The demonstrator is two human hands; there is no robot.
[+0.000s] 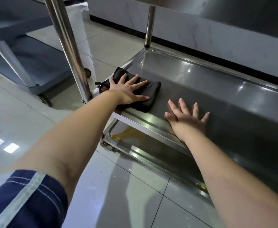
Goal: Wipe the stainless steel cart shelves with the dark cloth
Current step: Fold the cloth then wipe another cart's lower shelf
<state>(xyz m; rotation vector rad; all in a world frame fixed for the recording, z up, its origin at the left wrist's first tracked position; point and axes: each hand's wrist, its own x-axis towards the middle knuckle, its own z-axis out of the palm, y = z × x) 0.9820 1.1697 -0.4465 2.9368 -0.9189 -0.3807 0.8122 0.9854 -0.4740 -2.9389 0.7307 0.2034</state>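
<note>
A folded dark cloth (151, 94) lies on the left end of the middle shelf (217, 89) of the stainless steel cart. My left hand (128, 91) presses flat on the cloth, fingers spread, palm over its near left part. My right hand (187, 119) rests flat on the bare steel of the same shelf, to the right of the cloth, fingers apart, holding nothing. Below it the bottom shelf (151, 152) shows a yellowish smear near its left corner. The top shelf's underside crosses the upper right.
Two cart posts rise at the left front (69, 46) and the back (150, 25). A grey plastic cart (28, 63) on castors stands to the left. Glossy tiled floor (118, 186) lies in front. A marble-look wall with dark skirting runs behind.
</note>
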